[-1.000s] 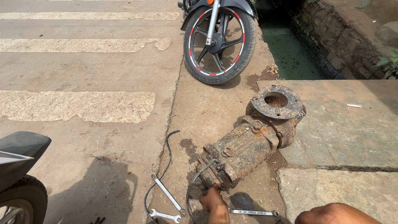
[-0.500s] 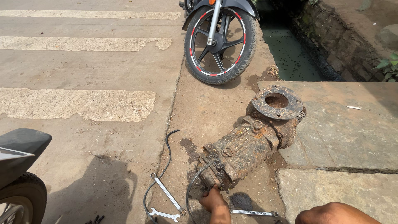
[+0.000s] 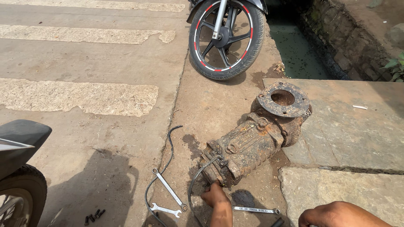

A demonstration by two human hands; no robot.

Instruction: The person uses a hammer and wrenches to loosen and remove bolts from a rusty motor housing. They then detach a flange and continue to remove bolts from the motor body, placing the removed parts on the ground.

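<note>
My left hand (image 3: 214,195) closed on the near end of the rusty pump (image 3: 252,143), lying mid-ground beside the black cable (image 3: 168,155). Right hand (image 3: 332,213) near right edge, grip unclear. Wrenches (image 3: 169,190) left of my left hand.

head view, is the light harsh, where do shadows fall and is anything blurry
Head view: strong sun, with a hard shadow on the concrete at lower left beside the spanners; the rusty pump is evenly lit and sharp, without glare; the left hand at its near end is clear, the right hand is cut by the frame edge.
</note>
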